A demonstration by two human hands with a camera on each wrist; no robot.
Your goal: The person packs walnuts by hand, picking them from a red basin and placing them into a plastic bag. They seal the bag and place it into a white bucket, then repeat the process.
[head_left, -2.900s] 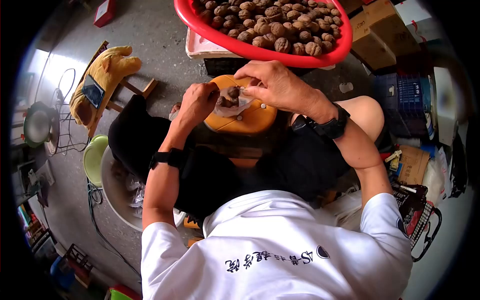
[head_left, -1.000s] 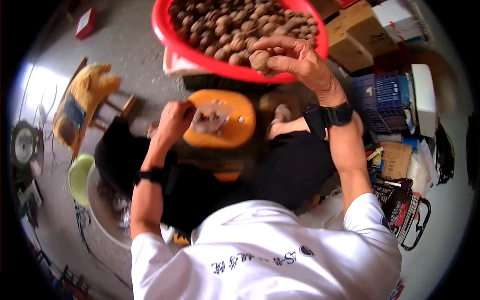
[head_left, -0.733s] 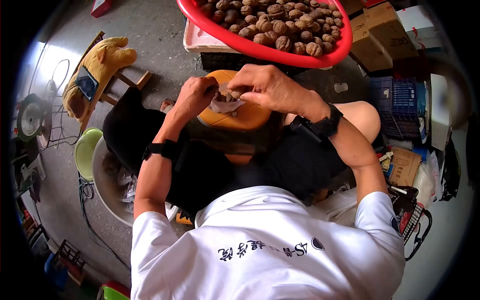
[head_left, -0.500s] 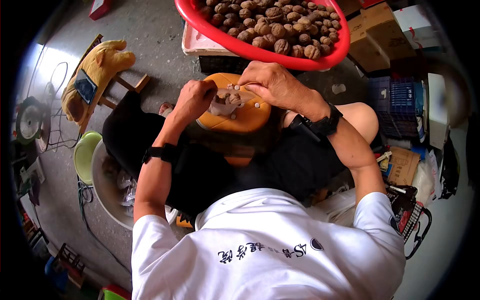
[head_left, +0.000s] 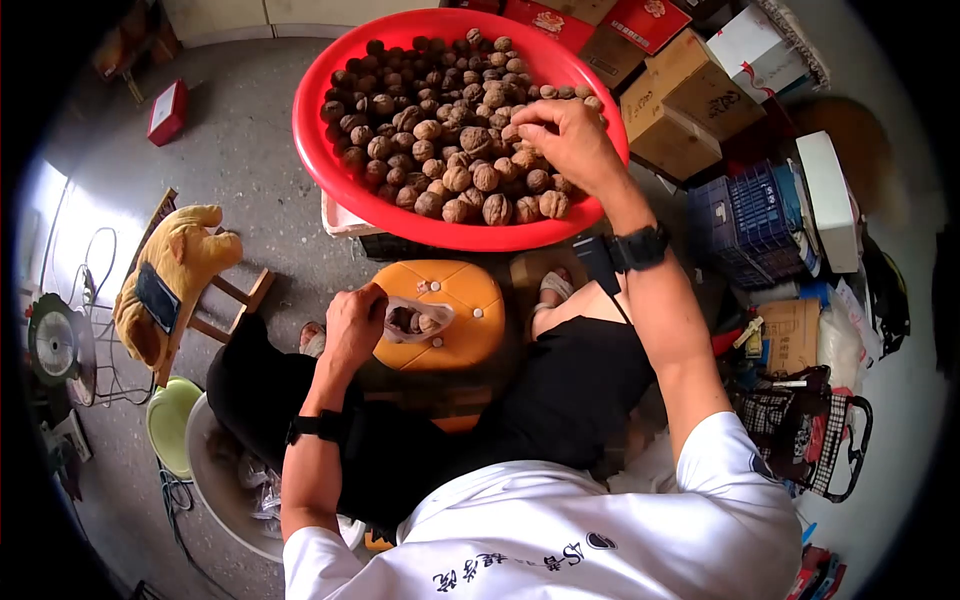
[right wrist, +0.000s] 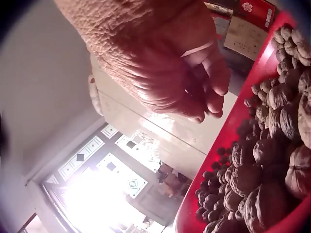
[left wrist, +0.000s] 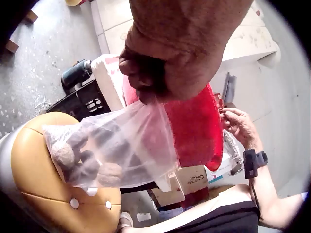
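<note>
A red basin [head_left: 330, 170] full of walnuts [head_left: 450, 150] stands in front of me. My right hand [head_left: 525, 125] reaches over the heap at the basin's right side, fingers bent down toward the nuts. In the right wrist view the hand [right wrist: 204, 104] hangs above the walnuts [right wrist: 272, 170], its fingers loosely curled with nothing in them. My left hand [head_left: 375, 305] pinches the mouth of a clear plastic bag [head_left: 415, 320] holding several walnuts. The bag [left wrist: 112, 150] lies on an orange stool [head_left: 460, 345] between my knees, under the gripping left hand [left wrist: 150, 87].
Cardboard boxes [head_left: 680, 110] and a blue crate [head_left: 745, 215] crowd the right. A yellow plush toy [head_left: 170, 275] sits on a small wooden stool at the left. A white basin [head_left: 215, 470] and a green bowl [head_left: 165, 425] lie lower left; a checkered bag [head_left: 800, 425] lies lower right.
My right hand left the bag on the stool and reached up into the red basin. My left hand keeps hold of the bag. The head view has tilted up.
</note>
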